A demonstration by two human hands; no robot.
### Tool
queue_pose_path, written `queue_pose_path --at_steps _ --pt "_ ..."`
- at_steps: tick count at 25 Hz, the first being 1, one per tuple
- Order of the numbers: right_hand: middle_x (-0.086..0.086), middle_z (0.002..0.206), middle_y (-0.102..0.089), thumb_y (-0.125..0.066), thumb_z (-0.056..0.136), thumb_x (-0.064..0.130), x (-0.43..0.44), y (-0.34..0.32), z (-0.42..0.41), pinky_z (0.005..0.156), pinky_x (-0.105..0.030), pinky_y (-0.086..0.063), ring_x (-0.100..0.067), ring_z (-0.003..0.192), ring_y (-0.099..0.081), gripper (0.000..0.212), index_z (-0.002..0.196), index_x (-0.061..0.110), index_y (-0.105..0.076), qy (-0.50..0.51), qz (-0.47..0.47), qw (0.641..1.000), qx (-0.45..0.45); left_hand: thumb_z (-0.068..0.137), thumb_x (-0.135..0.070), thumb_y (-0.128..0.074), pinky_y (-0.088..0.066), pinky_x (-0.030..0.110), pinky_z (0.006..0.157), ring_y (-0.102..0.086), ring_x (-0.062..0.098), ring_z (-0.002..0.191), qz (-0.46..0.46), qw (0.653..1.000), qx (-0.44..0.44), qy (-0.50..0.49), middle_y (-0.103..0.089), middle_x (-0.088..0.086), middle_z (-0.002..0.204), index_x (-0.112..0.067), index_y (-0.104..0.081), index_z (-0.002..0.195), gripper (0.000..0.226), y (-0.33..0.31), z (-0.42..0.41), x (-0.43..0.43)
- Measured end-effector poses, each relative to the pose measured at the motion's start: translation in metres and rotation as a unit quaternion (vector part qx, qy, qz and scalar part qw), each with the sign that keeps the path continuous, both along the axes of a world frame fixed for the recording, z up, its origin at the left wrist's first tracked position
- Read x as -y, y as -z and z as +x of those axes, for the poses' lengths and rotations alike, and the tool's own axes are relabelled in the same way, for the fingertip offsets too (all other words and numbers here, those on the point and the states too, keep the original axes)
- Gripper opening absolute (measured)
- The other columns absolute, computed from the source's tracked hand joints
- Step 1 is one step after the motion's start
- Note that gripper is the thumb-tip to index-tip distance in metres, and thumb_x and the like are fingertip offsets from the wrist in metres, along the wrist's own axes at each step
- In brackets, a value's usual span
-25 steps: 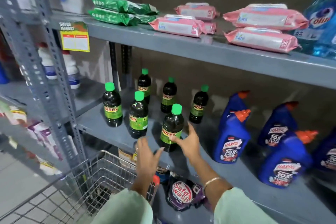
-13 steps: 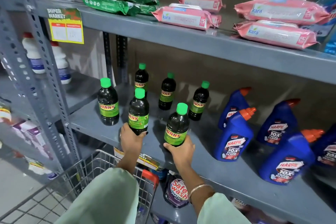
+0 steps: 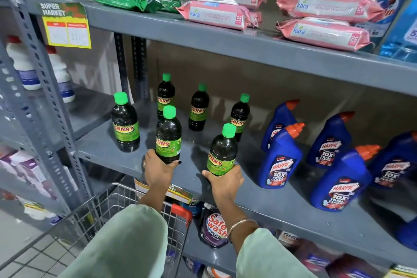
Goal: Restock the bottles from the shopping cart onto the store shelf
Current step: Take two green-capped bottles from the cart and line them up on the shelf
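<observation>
Several dark Sunny bottles with green caps stand on the grey middle shelf [image 3: 259, 196]. My left hand [image 3: 159, 170] grips the base of the front middle bottle [image 3: 168, 136]. My right hand [image 3: 224, 181] grips the base of the front right bottle [image 3: 223, 153]. Both bottles stand upright near the shelf's front edge. Another bottle [image 3: 125, 123] stands to the left, and three more [image 3: 198, 108] stand behind. The wire shopping cart [image 3: 101, 212] with a red handle corner is below my arms; my sleeves hide most of its inside.
Blue Harpic bottles [image 3: 279, 160] with orange caps crowd the shelf's right half. Pink and green wipe packs [image 3: 216, 13] lie on the upper shelf. A grey perforated upright [image 3: 42, 88] stands at left, with white bottles behind it. Pouches sit on the lower shelf.
Both hands, open and apart from the bottles a second ago, have closed on the bases of the two front bottles. The view has shifted slightly.
</observation>
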State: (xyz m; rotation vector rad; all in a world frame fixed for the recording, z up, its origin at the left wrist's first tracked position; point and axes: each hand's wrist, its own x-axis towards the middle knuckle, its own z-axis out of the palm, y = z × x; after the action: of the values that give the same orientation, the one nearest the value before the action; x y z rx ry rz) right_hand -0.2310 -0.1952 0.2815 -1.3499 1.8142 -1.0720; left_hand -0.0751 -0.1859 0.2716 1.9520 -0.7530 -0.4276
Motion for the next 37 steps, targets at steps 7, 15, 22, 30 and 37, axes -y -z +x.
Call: queue_pose_path --at_steps 7,15,22,30,37 --pt "-0.016 0.112 -0.057 -0.081 0.064 0.017 -0.002 0.005 -0.013 0.091 -0.038 -0.041 -0.029 0.119 -0.036 0.063 0.111 0.006 -0.041 -0.029 -0.012 0.998 0.06 0.065 -0.018 -0.08 -0.047 0.052 0.092 -0.053 0.038 0.109 -0.015 1.0 0.003 0.016 -0.057 0.021 0.114 0.0 -0.048 0.11 0.058 0.007 0.002 -0.003" --pt "-0.015 0.111 -0.059 -0.079 0.066 0.015 -0.008 0.011 -0.012 0.082 -0.028 -0.037 -0.026 0.113 -0.035 0.062 0.116 0.008 -0.043 0.01 -0.041 0.996 0.08 0.062 -0.024 -0.082 -0.049 0.052 0.088 -0.054 0.038 0.108 -0.006 1.0 0.016 0.023 -0.059 0.019 0.11 -0.002 -0.049 0.104 0.058 0.008 0.003 -0.003" --pt "-0.012 0.103 -0.06 -0.076 0.067 0.013 -0.006 0.01 -0.014 0.077 -0.027 -0.037 -0.014 0.097 -0.027 0.062 0.12 0.009 -0.043 0.02 -0.038 0.996 0.083 0.061 -0.027 -0.082 -0.046 0.051 0.093 -0.049 0.037 0.114 0.016 0.998 0.044 0.049 -0.057 0.019 0.115 -0.002 -0.045 0.106 0.063 0.005 -0.004 -0.002" --pt "-0.013 0.104 -0.06 -0.074 0.065 0.012 -0.004 0.011 -0.011 0.074 -0.032 -0.041 -0.015 0.097 -0.028 0.059 0.116 0.01 -0.042 0.028 -0.031 0.996 0.077 0.061 -0.031 -0.082 -0.046 0.051 0.093 -0.046 0.038 0.116 0.04 0.996 0.061 0.058 -0.058 0.018 0.117 -0.005 -0.044 0.107 0.065 0.003 -0.002 -0.002" --pt "-0.015 0.107 -0.061 -0.074 0.067 0.013 -0.003 0.01 -0.012 0.074 -0.032 -0.039 -0.027 0.111 -0.034 0.06 0.116 0.008 -0.041 0.024 -0.033 0.997 0.07 0.063 -0.031 -0.081 -0.046 0.052 0.093 -0.046 0.039 0.117 0.048 0.994 0.069 0.065 -0.058 0.018 0.12 -0.005 -0.043 0.11 0.065 0.003 -0.002 0.0"
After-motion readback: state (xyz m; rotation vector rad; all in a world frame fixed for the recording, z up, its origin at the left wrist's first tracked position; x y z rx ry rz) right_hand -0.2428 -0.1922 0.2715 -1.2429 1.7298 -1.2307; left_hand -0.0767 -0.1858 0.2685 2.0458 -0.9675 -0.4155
